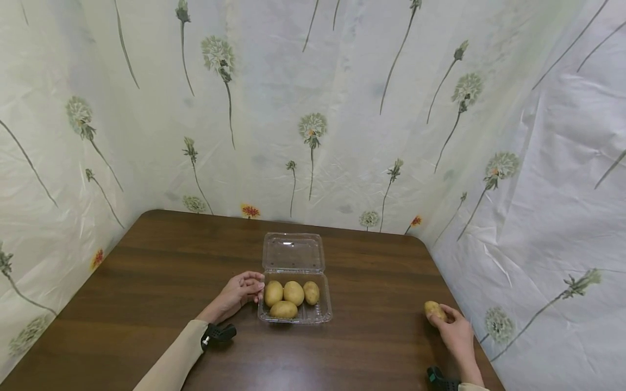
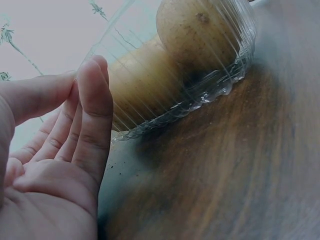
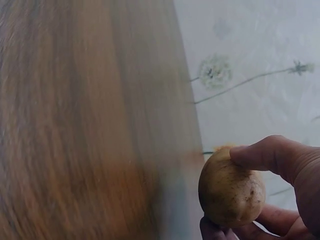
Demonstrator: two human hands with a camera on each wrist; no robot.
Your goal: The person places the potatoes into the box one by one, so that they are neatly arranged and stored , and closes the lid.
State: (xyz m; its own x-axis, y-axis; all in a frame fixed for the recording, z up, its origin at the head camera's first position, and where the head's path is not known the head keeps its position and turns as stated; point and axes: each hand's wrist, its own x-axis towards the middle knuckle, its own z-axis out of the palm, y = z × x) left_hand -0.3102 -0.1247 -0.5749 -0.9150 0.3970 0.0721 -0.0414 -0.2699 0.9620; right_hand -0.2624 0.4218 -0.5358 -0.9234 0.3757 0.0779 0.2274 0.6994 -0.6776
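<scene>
A clear plastic clamshell container (image 1: 323, 313) stands on the table with its lid (image 1: 293, 252) folded back, away from me. Several yellow potatoes (image 1: 283, 310) lie inside it, leaving its right front part bare. My left hand (image 1: 239, 293) is at the container's left side; in the left wrist view, its thumb and fingertips (image 2: 95, 85) pinch the container's edge. Over by the table's right edge, my right hand (image 1: 456, 332) holds another potato (image 1: 434, 310). The right wrist view shows this potato (image 3: 232, 190) between the thumb above and the fingers below.
The brown wooden table (image 1: 195, 244) has rounded far corners. A pale curtain (image 1: 264, 108) printed with dandelions hangs close behind it and along both sides. Dark straps with small devices sit on both wrists.
</scene>
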